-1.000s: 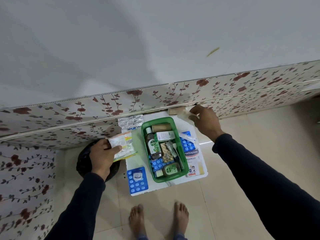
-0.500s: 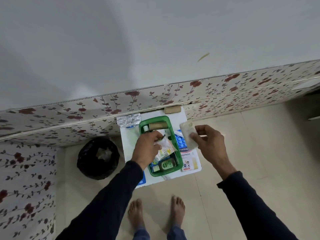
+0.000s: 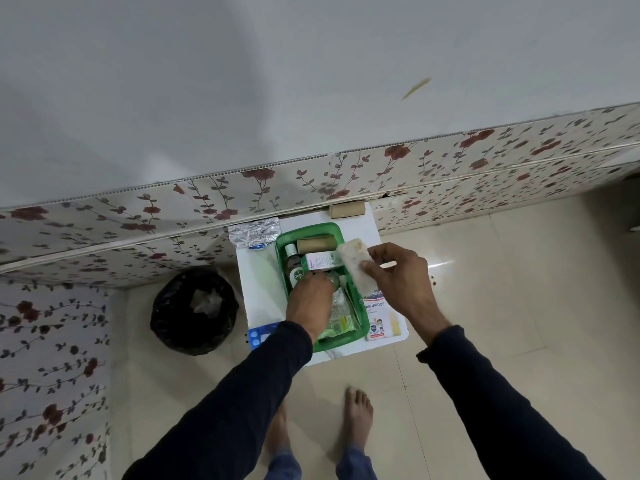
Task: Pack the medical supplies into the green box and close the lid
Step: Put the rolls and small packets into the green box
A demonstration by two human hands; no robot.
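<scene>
Right fingers [image 3: 369, 264] pinch gauze pack [image 3: 355, 263] over green box [image 3: 287, 237] rim.

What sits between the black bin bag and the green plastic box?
In the head view, only a bare strip of the white tabletop separates the black bin bag from the green plastic box; no supplies lie there.

Glossy plastic green box [image 3: 362, 317], crinkled foil strip [image 3: 254, 233], matt cardboard roll [image 3: 347, 209], polished floor tiles [image 3: 502, 292].

green box [image 3: 361, 308] open, packed with supplies [image 3: 320, 260]
</scene>
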